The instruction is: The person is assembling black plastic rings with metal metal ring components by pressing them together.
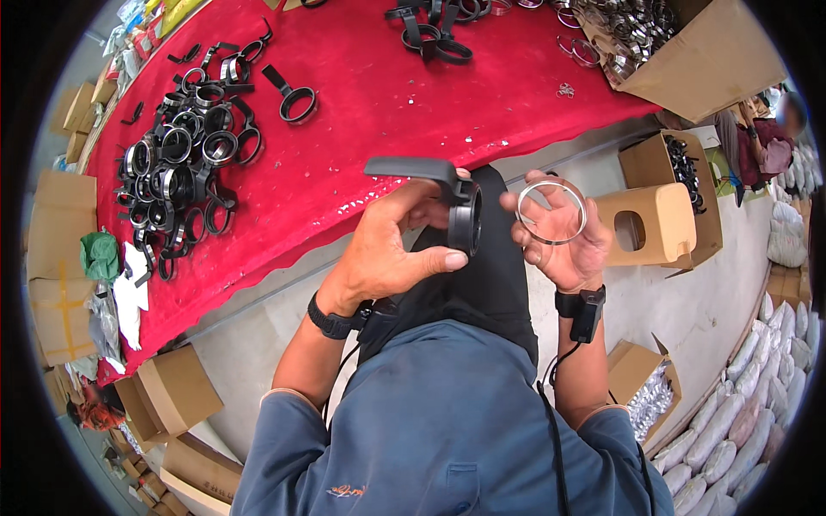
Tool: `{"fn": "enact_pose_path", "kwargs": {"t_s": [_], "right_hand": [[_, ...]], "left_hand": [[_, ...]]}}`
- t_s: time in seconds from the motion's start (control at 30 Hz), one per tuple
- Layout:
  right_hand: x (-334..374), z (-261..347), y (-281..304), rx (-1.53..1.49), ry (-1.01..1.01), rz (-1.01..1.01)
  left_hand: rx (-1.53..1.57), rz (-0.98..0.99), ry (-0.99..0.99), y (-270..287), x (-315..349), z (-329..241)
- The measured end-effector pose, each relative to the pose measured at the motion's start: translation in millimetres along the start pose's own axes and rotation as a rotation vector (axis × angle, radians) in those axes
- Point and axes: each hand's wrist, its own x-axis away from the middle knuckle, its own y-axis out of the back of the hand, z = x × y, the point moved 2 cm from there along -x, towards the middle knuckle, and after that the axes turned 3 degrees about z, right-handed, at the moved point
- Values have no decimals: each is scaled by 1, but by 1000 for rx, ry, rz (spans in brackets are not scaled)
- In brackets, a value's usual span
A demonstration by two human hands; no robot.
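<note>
My left hand (379, 254) grips a black plastic ring with a flat handle (465, 225). Its thumb presses the ring's lower edge, and the handle sticks out to the left above the fingers. A thin silver metal ring (551, 242) rests in the fingers of my right hand (572, 254), whose palm is turned up. The two rings are a short way apart, above my lap. To the left on the table lies a heap of black handled rings (176, 176), several with silver rims. One more handled ring (276, 80) lies apart from that heap.
A red cloth covers the table (344, 112). More handled rings (422, 36) lie at its far side. A cardboard box (701, 73) at the far right holds metal rings. Right of me are a tan box (675, 219) and a box of silver pieces (632, 365). Another person (768, 142) is farther right.
</note>
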Motion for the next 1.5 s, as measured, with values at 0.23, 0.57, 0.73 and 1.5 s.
{"fn": "enact_pose_path", "kwargs": {"t_s": [0.23,0.57,0.73,1.5], "right_hand": [[-1,-8,-40,982,-50,-320],[-8,-29,-70,1287,107,-344],[-12,-33,-75,1448,169,-319],[-13,-35,-53,1347,313,-433]], "left_hand": [[-51,-26,15,-4,-2,4],[-38,-10,7,-8,4,9],[-50,39,11,-5,1,8],[2,158,64,-8,-4,-1]]}}
